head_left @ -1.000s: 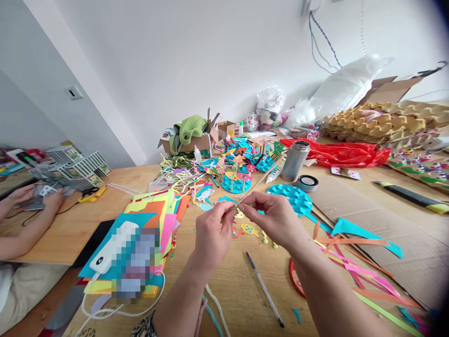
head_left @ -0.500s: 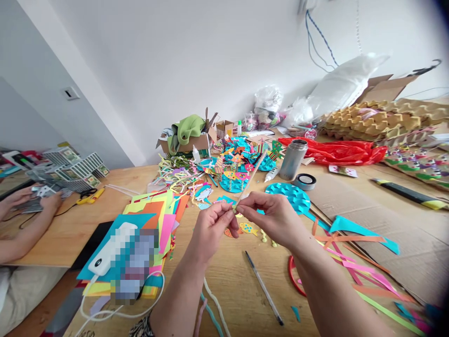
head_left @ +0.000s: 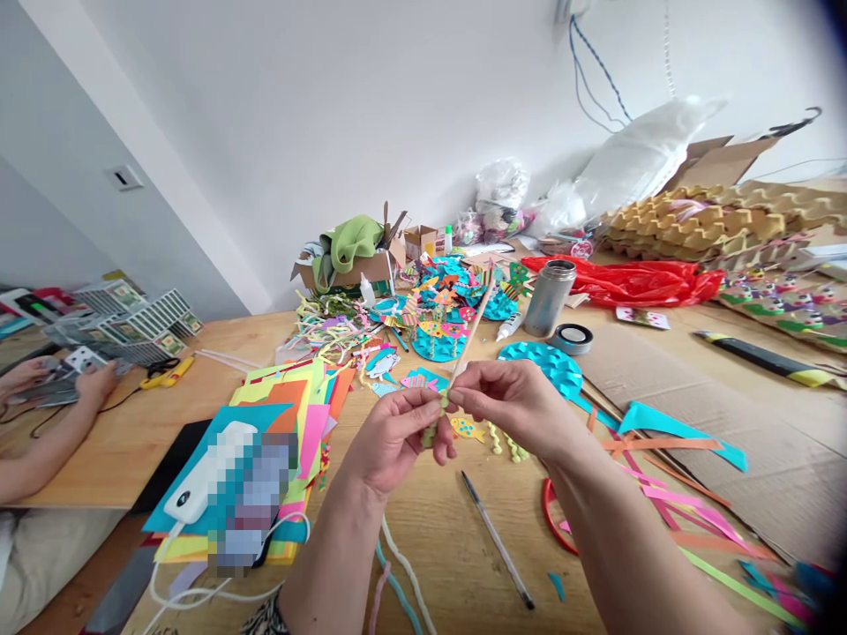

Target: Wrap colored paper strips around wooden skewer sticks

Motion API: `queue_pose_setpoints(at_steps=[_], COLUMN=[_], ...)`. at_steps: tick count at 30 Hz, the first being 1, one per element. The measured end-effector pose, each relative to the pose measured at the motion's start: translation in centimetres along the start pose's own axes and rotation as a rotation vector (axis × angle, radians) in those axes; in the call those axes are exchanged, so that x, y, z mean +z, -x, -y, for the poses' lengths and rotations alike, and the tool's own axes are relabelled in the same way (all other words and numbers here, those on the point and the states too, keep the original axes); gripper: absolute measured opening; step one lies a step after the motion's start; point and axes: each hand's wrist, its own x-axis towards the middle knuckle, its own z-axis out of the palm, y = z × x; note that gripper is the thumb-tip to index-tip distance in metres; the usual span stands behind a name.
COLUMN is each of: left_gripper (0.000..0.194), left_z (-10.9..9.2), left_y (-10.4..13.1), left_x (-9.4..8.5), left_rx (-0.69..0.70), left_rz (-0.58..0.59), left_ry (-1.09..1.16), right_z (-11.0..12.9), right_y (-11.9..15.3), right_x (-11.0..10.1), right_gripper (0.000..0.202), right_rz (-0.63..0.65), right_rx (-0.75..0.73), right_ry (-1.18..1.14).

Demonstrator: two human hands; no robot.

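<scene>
My left hand (head_left: 405, 432) pinches a yellow-green fuzzy strand (head_left: 430, 434), which looks coiled around the lower end of a thin pale stick (head_left: 472, 332). The stick slants up and to the right from between my hands. Thumb and forefinger of my right hand (head_left: 506, 399) are closed at the base of the stick, touching the top of the coil. Whether they grip the strand, the stick or both is partly hidden. Just beyond lie wavy yellow-green pieces (head_left: 495, 438) and a yellow paper fish (head_left: 467, 429). A pen (head_left: 498, 540) rests below my hands.
Coloured paper (head_left: 318, 423) with a white power bank (head_left: 210, 472) is stacked at left. Blue egg-tray pieces (head_left: 541, 366), a steel flask (head_left: 550, 298) and paper strips (head_left: 668, 494) lie around. A co-worker's hands (head_left: 96, 381) are at far left.
More of the yellow-green coil shows at my left fingers, and the fingers have shifted slightly. Both hands stay together at the stick. The whole view has moved a little.
</scene>
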Motion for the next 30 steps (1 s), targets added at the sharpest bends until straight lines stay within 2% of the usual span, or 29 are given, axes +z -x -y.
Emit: queue_pose_setpoints(at_steps=[4,6,8,12,18,30], left_gripper=[0.033,0.025,0.014,0.011,0.014,0.024], left_z=[0.3,0.6,0.8,1.1,1.2,0.5], left_y=[0.0,0.0,0.0,0.1,0.1,0.0], left_x=[0.7,1.0,1.2,1.3,1.4,0.9], left_rx=[0.208,0.311,0.385,0.427,0.381,0.125], left_rz=[-0.264,-0.367,-0.434,-0.493,-0.453,-0.159], left_ry=[-0.369,-0.553,-0.695,-0.810,-0.749,-0.196], right_z=[0.1,0.1,0.1,0.0,0.1,-0.5], right_y=[-0.1,-0.1,-0.1,-0.1,-0.2,-0.2], right_x=[0.5,0.7,0.8,0.8,0.5,-0.1], right_gripper=[0.018,0.018,0.020,0.019,0.016,0.022], right_rz=[-0.054,-0.060,-0.061,-0.063,-0.058,-0.009], right_rx=[0.000,0.003,0.009,0.029,0.053,0.043], right_ry=[0.160,0.209,0.227,0.207,0.197,0.094])
